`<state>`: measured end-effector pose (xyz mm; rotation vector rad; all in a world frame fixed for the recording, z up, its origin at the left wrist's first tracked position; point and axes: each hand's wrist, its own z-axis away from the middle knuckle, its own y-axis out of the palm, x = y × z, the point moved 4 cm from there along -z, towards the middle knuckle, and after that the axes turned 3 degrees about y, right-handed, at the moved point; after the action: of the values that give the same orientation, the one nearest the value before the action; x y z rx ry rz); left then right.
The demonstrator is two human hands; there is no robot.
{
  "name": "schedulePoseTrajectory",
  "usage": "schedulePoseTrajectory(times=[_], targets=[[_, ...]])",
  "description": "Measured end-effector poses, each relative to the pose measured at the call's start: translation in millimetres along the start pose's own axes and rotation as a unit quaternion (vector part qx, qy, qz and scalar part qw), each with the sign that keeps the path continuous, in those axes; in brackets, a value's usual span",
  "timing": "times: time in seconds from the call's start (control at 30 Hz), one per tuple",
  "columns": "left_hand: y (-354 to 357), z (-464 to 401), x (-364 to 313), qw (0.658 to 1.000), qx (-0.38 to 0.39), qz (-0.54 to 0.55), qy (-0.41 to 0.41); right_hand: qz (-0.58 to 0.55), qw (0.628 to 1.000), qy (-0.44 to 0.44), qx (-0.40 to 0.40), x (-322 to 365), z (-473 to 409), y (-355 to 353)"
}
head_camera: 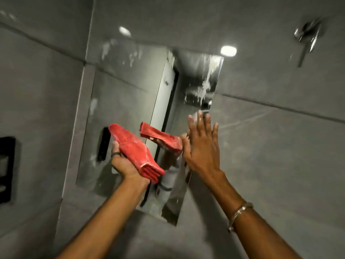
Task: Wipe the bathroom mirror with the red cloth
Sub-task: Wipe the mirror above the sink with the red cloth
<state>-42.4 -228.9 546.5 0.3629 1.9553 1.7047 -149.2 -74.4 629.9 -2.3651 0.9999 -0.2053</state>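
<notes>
The mirror (128, 94) hangs tilted on a grey tiled wall, with white smears near its top and right side. My left hand (124, 162) holds the folded red cloth (135, 149) in front of the mirror's lower middle, and its reflection shows just to the right. My right hand (202, 144) is flat with fingers spread, near or against the mirror's right edge; the fingertips look wet or soapy.
A chrome wall fixture (308, 37) sticks out at the upper right. A black panel (6, 169) is mounted on the wall at the far left. Grey tiles surround the mirror on all sides.
</notes>
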Motion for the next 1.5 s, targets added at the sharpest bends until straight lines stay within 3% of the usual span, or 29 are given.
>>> schedulePoseTrajectory(times=[0.13,0.23,0.3,0.4,0.43,0.47,0.67,0.83,1.0,1.5], targets=[[120,-5,-7,0.990,0.100,-0.022,0.093,0.035,0.998,0.017,-0.046,-37,-71,-38],[186,-38,4,0.937,0.198,-0.169,0.233,0.066,0.994,0.036,-0.082,-67,-113,-64],[226,-63,21,0.846,0.230,-0.324,0.355,0.096,0.988,0.034,-0.112,-86,-132,-72],[259,-67,56,0.591,0.220,-0.558,0.540,0.126,0.983,0.014,-0.132,-98,-140,-69],[263,-72,64,0.548,0.200,-0.587,0.561,0.131,0.981,0.007,-0.141,-100,-142,-67],[263,-79,70,0.528,0.182,-0.606,0.567,0.135,0.980,0.004,-0.147,-102,-143,-64],[273,-74,77,0.468,0.197,-0.620,0.598,0.135,0.978,-0.001,-0.160,-106,-147,-61],[282,-72,100,0.381,0.224,-0.641,0.627,0.132,0.978,0.007,-0.160,-105,-146,-58],[301,-58,111,0.377,0.235,-0.637,0.630,0.120,0.974,0.052,-0.186,-109,-145,-59],[282,-45,115,0.381,0.273,-0.641,0.608,0.144,0.967,0.065,-0.201,-99,-129,-44]])
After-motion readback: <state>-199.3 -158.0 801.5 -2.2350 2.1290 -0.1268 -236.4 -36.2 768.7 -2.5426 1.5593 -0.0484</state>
